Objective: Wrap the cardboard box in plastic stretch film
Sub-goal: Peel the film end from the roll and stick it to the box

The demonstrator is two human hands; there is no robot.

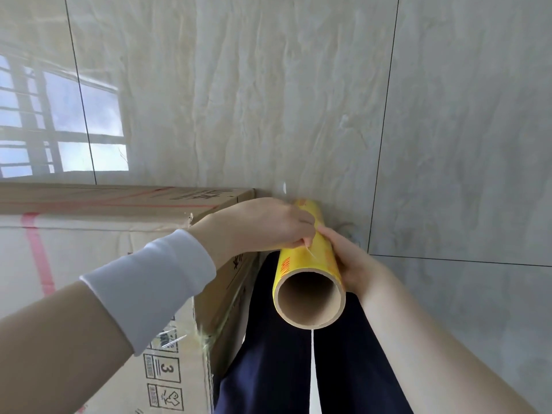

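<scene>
Fingers (pixel 304 234) of the left hand (pixel 263 225) are pinched on the yellow surface of the stretch film roll (pixel 307 258), apparently picking at the film's edge, where a thin sliver of clear film lifts just below the fingertips. Right-hand fingers are wrapped around the far side of the same roll, so the right hand (pixel 355 264) grasps it from the right, with the thumb lying along its top.

Pale glossy floor tiles (pixel 298 85) with dark grout lines fill most of the view, and a window reflection (pixel 59 121) shows on them at the left. The cardboard box (pixel 98 240), large and brown with pink tape lines and printed handling symbols, lies at the left and lower left, directly beside the person's legs in dark blue trousers (pixel 268 354). Clear film already clings to the box's near corner, wrinkled and bunched along its edge. The roll is held just right of the box's corner, above the legs, its open cardboard core (pixel 310 297) facing the camera. A white sleeve cuff (pixel 149 285) covers the left forearm, which crosses over the box.
</scene>
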